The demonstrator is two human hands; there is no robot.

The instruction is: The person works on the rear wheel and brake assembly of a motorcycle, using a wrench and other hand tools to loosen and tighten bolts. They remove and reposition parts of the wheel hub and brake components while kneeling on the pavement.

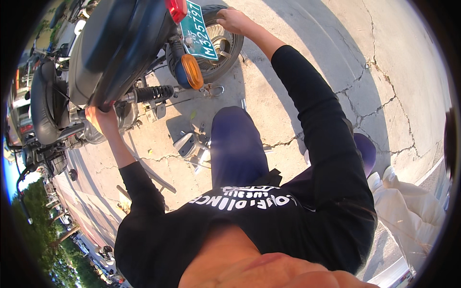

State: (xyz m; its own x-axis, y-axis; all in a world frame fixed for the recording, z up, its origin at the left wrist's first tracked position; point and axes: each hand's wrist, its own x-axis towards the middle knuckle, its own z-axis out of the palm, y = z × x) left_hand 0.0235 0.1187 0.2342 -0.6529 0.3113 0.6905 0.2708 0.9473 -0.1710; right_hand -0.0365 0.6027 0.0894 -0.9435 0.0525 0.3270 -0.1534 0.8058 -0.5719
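A motor scooter with a black seat (104, 46) stands at the upper left, its rear toward me. My right hand (233, 21) rests on the tyre of its rear wheel (234, 54), fingers curled over the outer edge. With my left hand (102, 118) I grip the lower side of the body under the seat; the fingers are partly hidden. Between the hands are a black coil shock absorber (155, 94), an orange turn signal (192, 71), a green licence plate (200, 32) and a red tail light (176, 10). My knee is bent below the wheel.
Metal parts and a dark cover (186, 144) lie on the cracked concrete (288, 118) beside my knee. A second black seat (47, 102) and other two-wheelers stand at the left. A person in light trousers (407, 205) is behind me at the right.
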